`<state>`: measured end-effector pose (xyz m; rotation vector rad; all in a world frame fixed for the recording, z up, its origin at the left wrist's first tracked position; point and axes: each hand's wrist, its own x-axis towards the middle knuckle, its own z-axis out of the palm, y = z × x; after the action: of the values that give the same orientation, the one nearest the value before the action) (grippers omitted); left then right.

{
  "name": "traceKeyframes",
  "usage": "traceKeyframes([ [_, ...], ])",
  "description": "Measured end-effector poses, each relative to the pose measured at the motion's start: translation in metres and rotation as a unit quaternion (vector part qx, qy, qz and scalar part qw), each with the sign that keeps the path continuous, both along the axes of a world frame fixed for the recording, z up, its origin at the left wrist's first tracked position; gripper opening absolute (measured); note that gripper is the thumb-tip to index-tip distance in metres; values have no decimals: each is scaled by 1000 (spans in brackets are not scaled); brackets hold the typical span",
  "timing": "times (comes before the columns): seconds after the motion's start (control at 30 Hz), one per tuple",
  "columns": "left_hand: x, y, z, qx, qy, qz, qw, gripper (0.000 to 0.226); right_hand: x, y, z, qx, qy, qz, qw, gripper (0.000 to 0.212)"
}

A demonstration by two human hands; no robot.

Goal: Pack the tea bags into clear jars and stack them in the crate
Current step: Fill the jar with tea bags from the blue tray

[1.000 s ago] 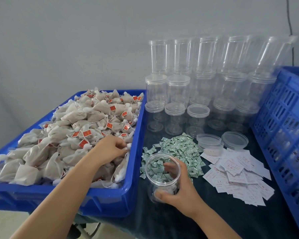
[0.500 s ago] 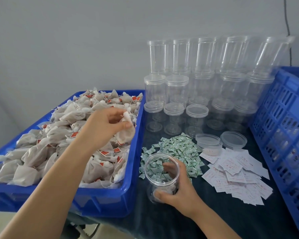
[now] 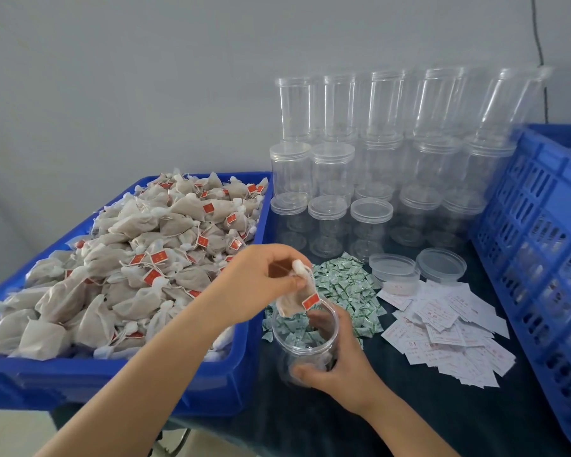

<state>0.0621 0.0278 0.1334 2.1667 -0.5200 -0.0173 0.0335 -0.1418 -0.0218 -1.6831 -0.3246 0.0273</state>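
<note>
One tea bag point(image 3: 292, 303) hangs over the open jar point(image 3: 305, 344), pinched by the left hand point(image 3: 261, 285). The right hand point(image 3: 340, 367) grips that jar on the bench point(image 3: 409, 417). Two loose lids point(image 3: 440, 265) lie between heaped bin point(image 3: 211, 384) and blue crate point(image 3: 541, 225).

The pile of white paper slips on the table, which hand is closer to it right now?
Right. The right hand grips the open jar just left of the white paper slips. The left hand is farther left, pinching a tea bag over the jar's mouth.
</note>
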Motion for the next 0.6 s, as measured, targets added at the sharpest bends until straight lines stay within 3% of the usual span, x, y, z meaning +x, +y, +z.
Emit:
traceKeyframes([
  [0.13,-2,-6,-11,46,4,-16,999,21,1,0,0,7,-6,6,1000,85],
  [0.27,-7,-11,-22,140,-51,-23,989,15,2,-1,-2,15,-15,5,1000,86],
  [0.4,-10,-15,-28,266,-135,-22,954,14,2,-1,-1,19,-18,3,1000,86],
  [0.6,-11,-28,-29,364,-149,-22,919,16,0,-1,-2,28,-4,7,1000,87],
])
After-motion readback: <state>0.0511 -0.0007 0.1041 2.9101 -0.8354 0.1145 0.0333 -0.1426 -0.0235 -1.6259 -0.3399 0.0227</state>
